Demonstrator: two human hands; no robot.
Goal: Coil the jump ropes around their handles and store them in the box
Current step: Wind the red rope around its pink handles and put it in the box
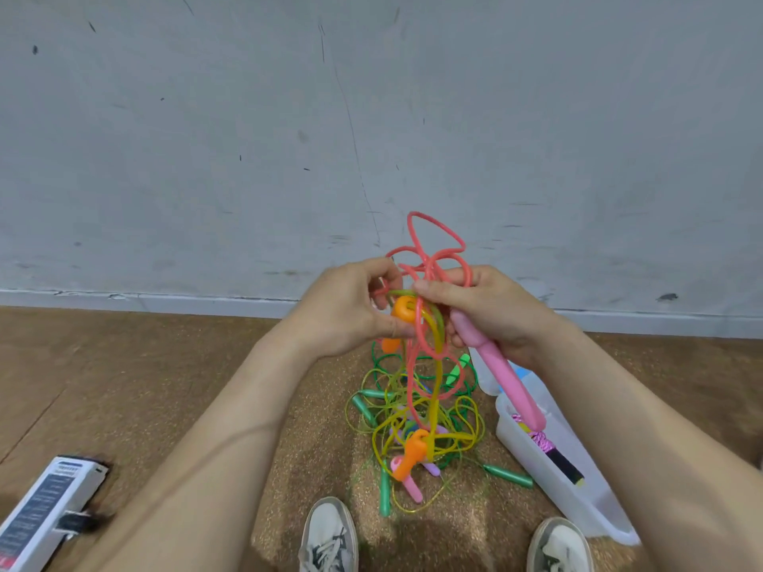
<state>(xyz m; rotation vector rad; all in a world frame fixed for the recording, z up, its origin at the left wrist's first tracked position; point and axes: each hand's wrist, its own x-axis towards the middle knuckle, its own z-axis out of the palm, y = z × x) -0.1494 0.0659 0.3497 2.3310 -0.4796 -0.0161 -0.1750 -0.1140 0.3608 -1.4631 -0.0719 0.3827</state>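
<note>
My right hand (491,311) grips a pink handle (510,381) and pinches its tangled pink rope (433,249), which loops above both hands. My left hand (347,311) pinches an orange handle (404,309) caught in the pink and yellow cords. A second orange handle (408,454) dangles below on the yellow rope (433,410). On the floor beneath lies a tangle of green ropes with green handles (508,476) and another pink handle (413,487). The clear plastic box (549,476) stands to the right with a coiled pink rope inside.
A white carton (45,509) lies on the floor at lower left. My two white shoes (330,534) stand at the bottom edge. A grey scuffed wall (289,138) rises close behind the wooden floor.
</note>
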